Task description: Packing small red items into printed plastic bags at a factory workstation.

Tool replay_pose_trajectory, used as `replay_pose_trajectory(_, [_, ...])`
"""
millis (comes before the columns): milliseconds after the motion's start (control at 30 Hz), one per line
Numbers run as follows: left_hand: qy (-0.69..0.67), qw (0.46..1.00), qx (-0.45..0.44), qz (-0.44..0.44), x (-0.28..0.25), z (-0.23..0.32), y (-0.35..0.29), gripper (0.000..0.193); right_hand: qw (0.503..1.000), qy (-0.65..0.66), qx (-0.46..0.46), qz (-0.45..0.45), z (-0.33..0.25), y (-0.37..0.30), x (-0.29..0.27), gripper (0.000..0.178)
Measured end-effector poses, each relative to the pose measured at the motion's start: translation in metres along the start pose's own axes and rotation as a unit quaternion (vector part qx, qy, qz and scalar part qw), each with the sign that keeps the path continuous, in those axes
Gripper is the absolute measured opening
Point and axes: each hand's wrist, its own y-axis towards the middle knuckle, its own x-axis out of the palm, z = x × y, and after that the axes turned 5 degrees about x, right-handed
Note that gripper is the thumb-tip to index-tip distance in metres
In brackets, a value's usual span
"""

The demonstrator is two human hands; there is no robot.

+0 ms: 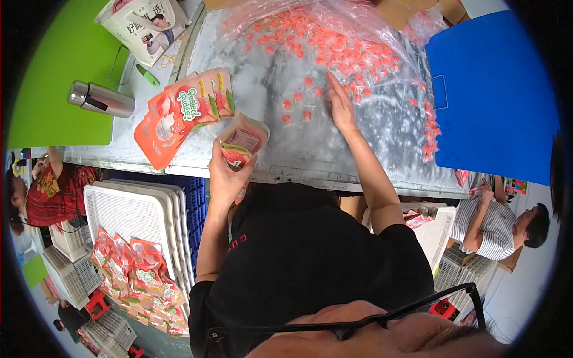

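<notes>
My left hand (224, 182) is closed round a red candy pouch (243, 143), holding it upright near the table's front edge with its mouth gaping. My right hand (342, 108) reaches over the metal tabletop (286, 149), its fingers stretched out and nothing visible in them. Beside those fingers lie small wrapped red candies (307, 114), a few set apart from the large heap (334, 51) farther back. Left of the held pouch, a fanned stack of flat red pouches (173, 122) lies on the table.
A steel flask (101, 99), a green-handled tool (147, 75) and a white printed bag (143, 30) are at the left. A blue panel (489, 95) bounds the right, a green one (59, 89) the left. Pouches (146, 268) lie on white trays (128, 206) below. Other people sit at both sides.
</notes>
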Motion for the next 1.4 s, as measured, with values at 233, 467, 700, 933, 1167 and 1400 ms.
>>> replay_pose_trajectory(233, [0.009,1.0,0.005,-0.012,0.0,0.004,-0.001,0.056,0.897,-0.4,-0.179,-0.056,0.007,0.013,0.016,0.079])
replay_pose_trajectory(467, [0.01,1.0,0.022,-0.004,0.001,0.007,0.003,0.055,0.865,-0.456,-0.201,-0.057,-0.019,-0.017,0.056,0.077])
replay_pose_trajectory(700, [-0.006,1.0,0.0,-0.027,0.009,0.01,0.006,0.066,0.872,-0.384,-0.304,-0.015,0.014,-0.01,0.065,0.028])
replay_pose_trajectory(933, [0.02,0.998,0.019,-0.051,0.018,-0.002,0.011,0.076,0.875,-0.365,-0.318,-0.012,0.01,-0.016,0.054,0.013])
replay_pose_trajectory(1167, [0.073,0.995,0.054,-0.042,0.024,-0.006,0.013,0.079,0.958,-0.206,-0.197,-0.026,-0.013,-0.021,0.03,0.018])
replay_pose_trajectory(1400, [0.249,0.95,0.177,-0.056,0.035,-0.004,0.013,0.077,0.856,-0.388,-0.254,-0.228,-0.142,-0.05,0.037,0.013])
